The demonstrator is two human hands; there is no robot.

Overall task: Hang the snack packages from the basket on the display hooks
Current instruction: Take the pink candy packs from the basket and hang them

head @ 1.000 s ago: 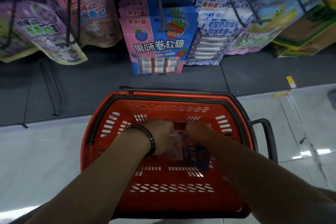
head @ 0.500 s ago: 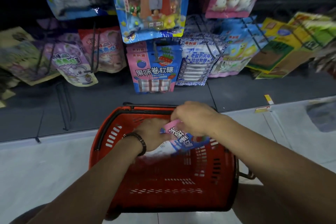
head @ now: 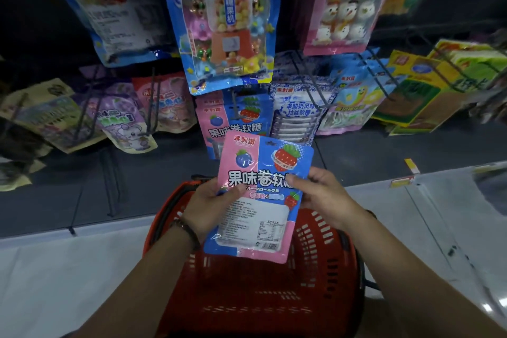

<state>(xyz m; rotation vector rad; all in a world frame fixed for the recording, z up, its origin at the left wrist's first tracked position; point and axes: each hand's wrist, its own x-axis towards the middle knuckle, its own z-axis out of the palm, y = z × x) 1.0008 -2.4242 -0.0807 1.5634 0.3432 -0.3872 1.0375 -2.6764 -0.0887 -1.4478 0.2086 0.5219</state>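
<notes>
Snack packages, two flat pink-and-blue plastic pouches [head: 263,195] printed with a blueberry and a strawberry, are held above the red plastic slotted basket [head: 315,282] on the pale floor. Both hands are closed on them: the left hand [head: 212,204] grips the left edge with its thumb across the front, and the right hand [head: 321,195] pinches the right edge. One pouch faces forward; the lower one shows its white label back. Matching pouches [head: 233,118] hang on a display hook just beyond.
</notes>
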